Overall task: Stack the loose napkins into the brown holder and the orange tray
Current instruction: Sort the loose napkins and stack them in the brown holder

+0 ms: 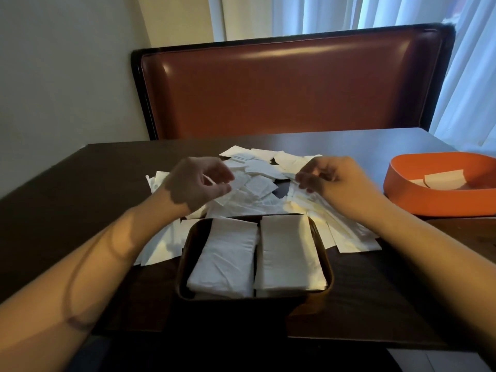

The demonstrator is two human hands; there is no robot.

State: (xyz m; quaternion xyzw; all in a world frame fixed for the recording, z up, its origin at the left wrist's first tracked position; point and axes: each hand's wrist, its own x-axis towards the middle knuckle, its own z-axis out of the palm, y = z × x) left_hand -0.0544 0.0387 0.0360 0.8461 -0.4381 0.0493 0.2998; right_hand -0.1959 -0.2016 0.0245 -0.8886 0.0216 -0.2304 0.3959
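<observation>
Napkins point(257, 181) are lying loose on the surface point(107, 167) under both hands, left fingers point(217, 181) curling empty, right fingers point(308, 181) seemingly pinching one, risking dragging neighbours along, with the holder point(185, 259) nearer and the tray point(402, 194) rightward.

Pretty dim in here, daylight only comes through the curtains point(402, 12) top right. Warm patches land on my forearms, and a hard shadow cuts across my left hand point(197, 182). Soft glare on the booth back point(290, 84). My fingers point(308, 181) look a bit smeared, and the wide lens bends the worktop point(80, 183) edges.
</observation>
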